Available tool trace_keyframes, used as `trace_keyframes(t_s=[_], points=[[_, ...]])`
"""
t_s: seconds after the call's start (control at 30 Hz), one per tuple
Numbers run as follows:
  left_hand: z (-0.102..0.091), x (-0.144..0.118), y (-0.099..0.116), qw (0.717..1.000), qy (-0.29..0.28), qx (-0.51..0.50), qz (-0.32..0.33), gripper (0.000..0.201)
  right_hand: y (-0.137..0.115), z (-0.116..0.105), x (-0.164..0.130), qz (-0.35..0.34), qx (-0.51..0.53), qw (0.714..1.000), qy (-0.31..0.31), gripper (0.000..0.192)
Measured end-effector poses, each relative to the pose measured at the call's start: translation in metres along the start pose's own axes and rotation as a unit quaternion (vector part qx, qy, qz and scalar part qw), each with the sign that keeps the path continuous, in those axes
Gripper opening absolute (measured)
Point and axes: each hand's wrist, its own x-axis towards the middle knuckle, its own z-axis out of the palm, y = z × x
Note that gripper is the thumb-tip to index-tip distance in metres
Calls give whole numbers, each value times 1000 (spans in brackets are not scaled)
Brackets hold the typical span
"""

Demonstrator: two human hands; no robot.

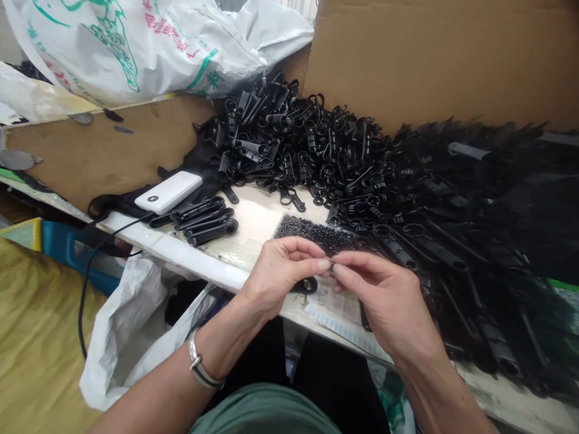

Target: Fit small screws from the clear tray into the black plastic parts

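Note:
My left hand (287, 265) and my right hand (382, 283) meet fingertip to fingertip above the front of the table. Both are closed in a pinch on a small black piece (332, 264), mostly hidden by the fingers; its exact kind is too small to tell. Just behind the hands lies a shallow clear tray (277, 232) of tiny black pieces (307, 234). Below my left fingers shows the ring end of a black plastic part (309, 286). A flat translucent piece with a ribbed edge (337, 304) lies under my right hand.
A large heap of black plastic parts with ring ends (312, 138) covers the back and right. Several such parts (205, 220) lie in a row at left, beside a white power bank (169, 191) with a cable. Cardboard (443, 60) and a printed white sack (136, 45) stand behind.

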Motion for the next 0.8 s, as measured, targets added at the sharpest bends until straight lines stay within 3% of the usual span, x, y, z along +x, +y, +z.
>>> trace_keyframes(t_s=[0.23, 0.5, 0.7, 0.8], points=[[6, -2, -6, 996, 37, 65, 45, 16, -8, 3, -10, -48, -137, 987, 71, 6], [8, -2, -10, 986, 37, 127, 106, 4, -1, 4, -8, -161, -269, 947, 68, 9], [-3, -3, -9, 973, 31, 188, 128, 5, 6, 9, -3, -267, -349, 897, 51, 10], [-9, -4, -8, 971, 28, 201, 127, 4, 9, 13, -1, -250, -324, 911, 50, 9]])
